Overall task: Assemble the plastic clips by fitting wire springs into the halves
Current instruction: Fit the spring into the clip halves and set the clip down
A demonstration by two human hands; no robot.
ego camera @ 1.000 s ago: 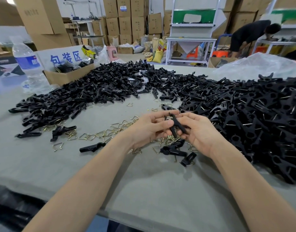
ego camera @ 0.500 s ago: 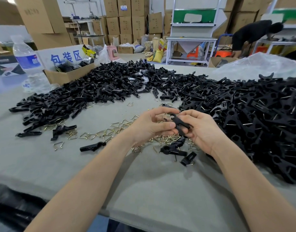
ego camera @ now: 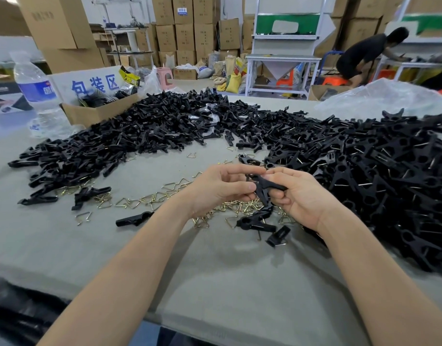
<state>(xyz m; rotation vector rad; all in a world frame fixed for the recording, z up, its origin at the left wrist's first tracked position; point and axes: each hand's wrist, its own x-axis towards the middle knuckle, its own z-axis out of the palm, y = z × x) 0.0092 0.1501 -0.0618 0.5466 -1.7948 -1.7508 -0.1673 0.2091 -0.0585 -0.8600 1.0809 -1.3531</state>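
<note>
Both hands, left hand [ego camera: 218, 189] and right hand [ego camera: 298, 196], apparently pinch black clip halves [ego camera: 263, 187] between them.

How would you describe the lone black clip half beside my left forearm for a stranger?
Find the grey table, then the scattered brass springs beside the left hand. The clip half lies just left of that forearm, alone on bare cloth, not in any pile.

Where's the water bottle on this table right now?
The water bottle stands at the far left of the head view, just left of the open cardboard box, behind the pile of black clip halves.
</note>
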